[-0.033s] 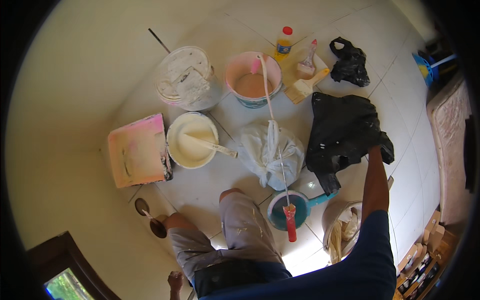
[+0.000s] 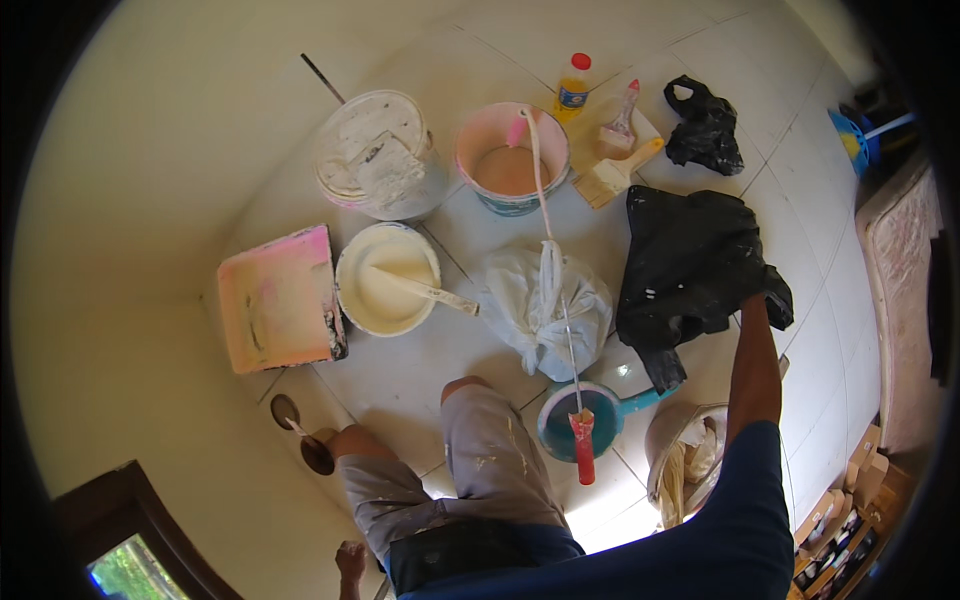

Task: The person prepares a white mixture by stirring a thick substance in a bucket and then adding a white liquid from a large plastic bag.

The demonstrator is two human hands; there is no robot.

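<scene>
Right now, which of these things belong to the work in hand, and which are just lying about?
Likely in the work:
- large black bag, hiding the right hand
- paint-smeared tray
- round tub holding a pale mix
- yellow-tipped brush
- red-handled tool

Seemingly just lying about:
- cardboard boxes
- mattress-like pad

Left grip: low, at the bottom edge, outside the left thigh; fingers look curled, though too small to tell firmly.
Right forearm: reaching forward, almost straight.
Right wrist: farthest part in sight.
Right grip: hidden beyond the wrist, its pose unreadable.
</scene>
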